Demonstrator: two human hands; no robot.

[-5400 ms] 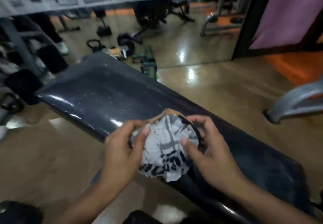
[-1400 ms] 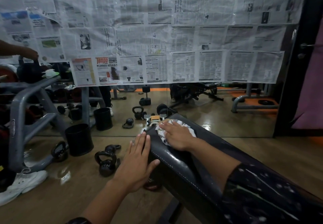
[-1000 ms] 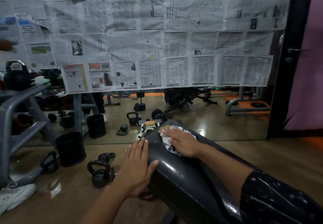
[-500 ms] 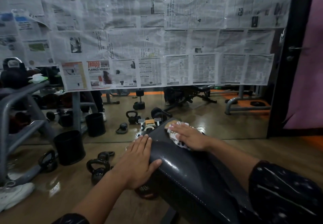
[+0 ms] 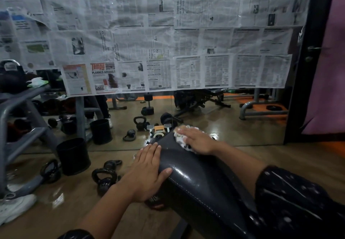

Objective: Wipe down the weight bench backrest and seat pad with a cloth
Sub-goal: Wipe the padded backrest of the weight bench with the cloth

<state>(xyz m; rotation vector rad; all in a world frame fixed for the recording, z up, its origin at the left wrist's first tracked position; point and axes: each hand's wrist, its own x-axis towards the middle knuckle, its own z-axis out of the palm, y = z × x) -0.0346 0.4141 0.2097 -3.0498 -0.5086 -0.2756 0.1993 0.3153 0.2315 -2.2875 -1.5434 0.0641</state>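
Note:
A black padded weight bench pad [image 5: 196, 179] runs from the lower right up toward the centre. At the pad's far end my right hand [image 5: 197, 140] presses a white cloth with black marks [image 5: 180, 138] flat on the surface. The cloth is mostly hidden under the palm. My left hand [image 5: 145, 175] lies flat on the pad's left edge, fingers together and thumb on top, holding nothing else. A dark speckled sleeve [image 5: 298, 201] covers my right upper arm.
Kettlebells [image 5: 104, 177] lie on the wooden floor left of the bench, beside two black buckets [image 5: 73, 155]. A grey weight rack [image 5: 22, 126] stands at far left. A mirror wall covered with newspaper [image 5: 158, 42] faces me. A white shoe [image 5: 13, 207] is at lower left.
My right hand has slid the cloth toward the pad's far end over the last second. My left hand stays on the left edge. Earlier both hands held the cloth bunched above the pad.

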